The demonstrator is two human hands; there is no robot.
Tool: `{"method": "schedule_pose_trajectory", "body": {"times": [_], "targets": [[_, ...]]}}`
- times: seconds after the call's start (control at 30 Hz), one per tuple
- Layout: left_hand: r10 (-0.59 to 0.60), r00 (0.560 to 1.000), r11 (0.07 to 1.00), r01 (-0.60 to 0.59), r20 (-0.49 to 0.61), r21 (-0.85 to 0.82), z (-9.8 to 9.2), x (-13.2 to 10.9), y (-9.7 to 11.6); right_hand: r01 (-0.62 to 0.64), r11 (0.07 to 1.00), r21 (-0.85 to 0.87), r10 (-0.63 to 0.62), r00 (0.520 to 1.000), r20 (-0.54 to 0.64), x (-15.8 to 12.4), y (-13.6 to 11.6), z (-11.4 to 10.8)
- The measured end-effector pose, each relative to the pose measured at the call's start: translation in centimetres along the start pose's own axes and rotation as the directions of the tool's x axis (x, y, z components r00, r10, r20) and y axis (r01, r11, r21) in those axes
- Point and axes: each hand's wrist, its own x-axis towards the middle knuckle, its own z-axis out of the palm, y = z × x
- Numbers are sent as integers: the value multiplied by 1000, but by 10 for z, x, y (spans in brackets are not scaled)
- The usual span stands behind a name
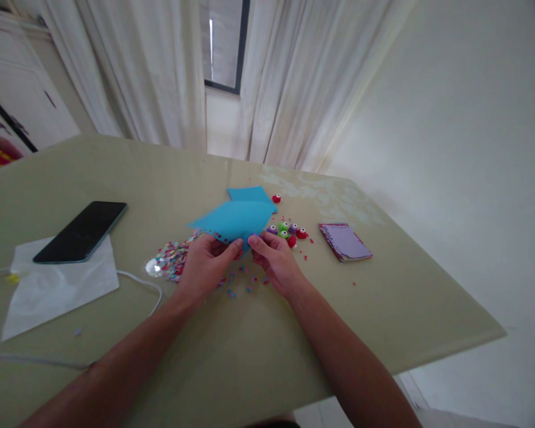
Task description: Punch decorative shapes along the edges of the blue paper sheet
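Observation:
A bright blue sheet, paper or thin felt, is held up above the table and bends a little. Small dark spots or holes run along its near edge. My left hand pinches that edge between thumb and fingers. Close beside it, my right hand grips the sheet's near right corner, its thumb tip against the edge. Behind the held sheet lies another blue piece. Colourful small bits are heaped by my left hand, and several little red, green and purple eyeball beads sit beyond my right hand.
A stack of purple and red squares lies at the right. On the left, a black phone rests partly on a white sheet, with a white cable nearby. A wall borders the green table at the right.

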Motion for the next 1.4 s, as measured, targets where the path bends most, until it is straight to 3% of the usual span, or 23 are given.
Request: {"method": "schedule_pose_trajectory", "body": {"times": [0.37, 0.47, 0.53, 0.63, 0.73, 0.87, 1.0, 1.1, 1.2, 1.3, 1.4], "targets": [[-1, 999, 999, 3, -53, 52, -4, 1, 0, -9, 1000, -6, 9, 1000, -23, 2, 1, -2], [-14, 996, 998, 19, -83, 57, -6, 2, 3, 74, 996, -59, -78, 995, -57, 6, -1, -7], [-13, 995, 998, 19, -98, 60, -7, 2, 6, 166, 965, -201, -182, 981, -65, 7, -2, -12], [-10, 993, 997, 20, -118, 77, -8, 1, 9, 249, 803, -541, -309, 951, -22, 7, -3, -17], [51, 993, 997, -44, -111, 58, -10, 2, 12, 278, 484, -830, -362, 927, 99, 4, 0, -18], [171, 971, 985, -171, -169, 18, -18, 11, 12, 321, 145, -936, -286, 919, 271, 6, 9, -16], [82, 925, 995, -94, -371, -15, -31, 24, 4, 353, -54, -934, -245, 902, 355, 12, 18, -16], [26, 908, 996, -59, -418, -65, -37, 29, 0, 337, -146, -930, -250, 897, 364, 13, 19, -16], [58, 912, 995, -85, -405, -47, -35, 29, 1, 321, -172, -931, -285, 889, 359, 9, 16, -10], [125, 926, 988, -151, -356, -45, -31, 27, 4, 494, -125, -861, -289, 812, 508, 5, 15, 6], [74, 933, 990, -112, -353, -89, -29, 27, 3, 675, -79, -734, -213, 708, 674, 1, 18, 24]]}}
